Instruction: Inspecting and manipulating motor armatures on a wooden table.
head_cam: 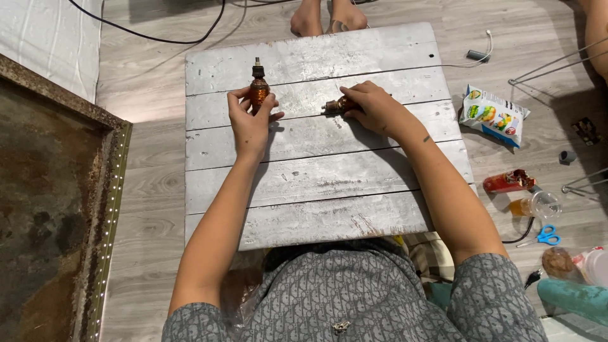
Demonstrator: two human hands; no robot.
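Observation:
My left hand (251,117) grips a copper-wound motor armature (258,87) that stands upright on a grey plank board (316,209), its shaft pointing away from me. To its right, my right hand (373,107) covers a second armature (334,106) lying on its side, with only its brassy end and shaft showing toward the left. The two hands are about a hand's width apart on the far half of the board.
Someone's bare feet (326,18) rest at the board's far edge. A rusty framed panel (57,209) lies left. On the floor to the right are a snack bag (495,116), a red wrapper (508,182), a plastic cup (538,205), blue scissors (544,236) and cables.

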